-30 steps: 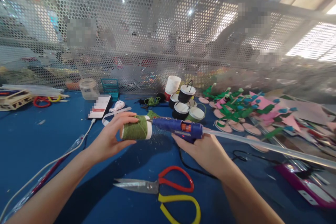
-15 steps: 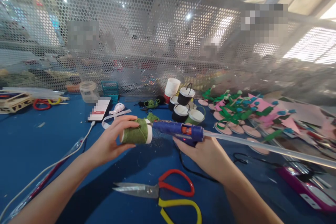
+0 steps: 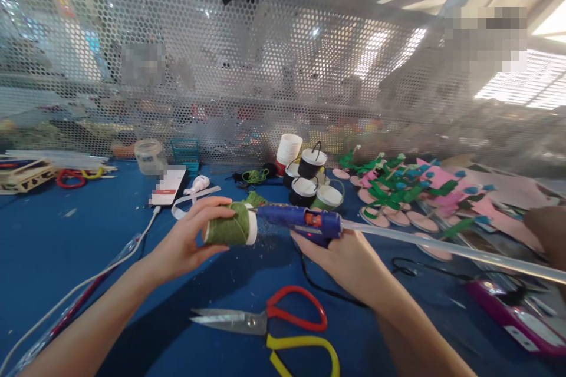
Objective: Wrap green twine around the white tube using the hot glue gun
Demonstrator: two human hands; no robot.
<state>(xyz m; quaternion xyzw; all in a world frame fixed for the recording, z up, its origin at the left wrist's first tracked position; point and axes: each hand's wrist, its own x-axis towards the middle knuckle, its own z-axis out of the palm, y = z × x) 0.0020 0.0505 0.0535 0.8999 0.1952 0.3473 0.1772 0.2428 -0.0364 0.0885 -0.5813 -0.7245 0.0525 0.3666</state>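
My left hand (image 3: 188, 238) is closed round a small white cup wrapped in green felt (image 3: 230, 225), held on its side above the blue table (image 3: 79, 230). My right hand (image 3: 347, 262) grips a blue glue gun (image 3: 305, 219). The gun's nozzle touches the cup's rim on the right. A long clear glue stick (image 3: 442, 247) sticks out behind the gun toward the right.
Red and yellow scissors (image 3: 283, 324) lie on the table in front of my hands. Black and white cups (image 3: 309, 179) stand behind the gun. Green and pink felt pieces (image 3: 411, 188) lie at the right. A phone (image 3: 167, 185) and white cable (image 3: 84, 280) lie at the left, with a perforated screen (image 3: 247, 70) behind.
The hands, cup and glue gun have stayed almost still. The view shifted slightly, and a brown shape has come in at the right edge.
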